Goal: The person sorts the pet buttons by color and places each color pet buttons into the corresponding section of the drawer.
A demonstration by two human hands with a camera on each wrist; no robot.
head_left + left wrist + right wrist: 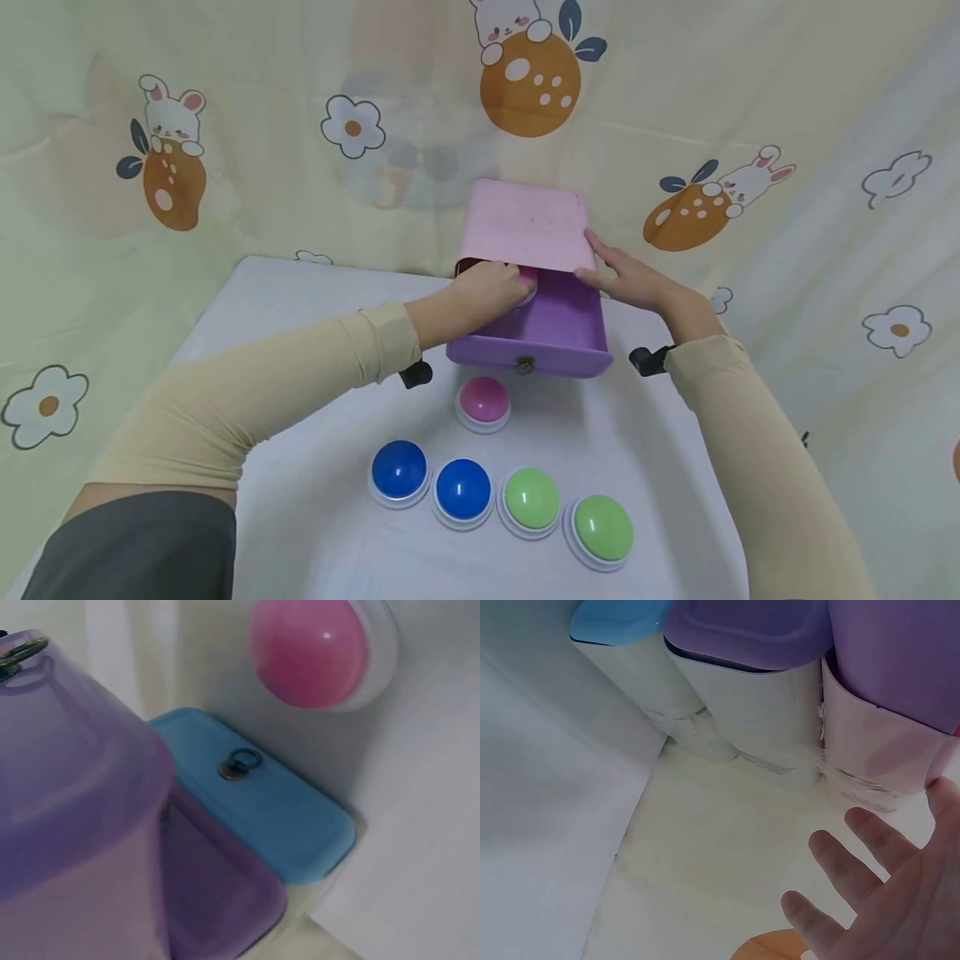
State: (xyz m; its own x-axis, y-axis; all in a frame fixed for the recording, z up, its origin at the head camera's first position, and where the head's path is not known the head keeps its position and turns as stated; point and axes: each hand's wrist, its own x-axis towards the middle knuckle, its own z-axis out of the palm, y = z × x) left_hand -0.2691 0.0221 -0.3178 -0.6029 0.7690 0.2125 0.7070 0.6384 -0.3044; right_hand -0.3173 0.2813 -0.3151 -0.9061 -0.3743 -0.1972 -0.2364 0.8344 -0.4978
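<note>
My left hand reaches into the pulled-out purple drawer of a pink cabinet and grips a pink push button; its fingertips are partly hidden. With fingers spread, my right hand rests on the cabinet's right edge, as the right wrist view also shows its thumb by the pink casing. Another pink button with a white base sits on the table before the drawer. Nearer to me stand two blue buttons and two green buttons in a slightly curved row.
Below the open drawer, the wrist views show a shut purple drawer and a blue drawer with a ring pull. A white-covered table carries everything. Behind it hangs a curtain printed with rabbits and flowers.
</note>
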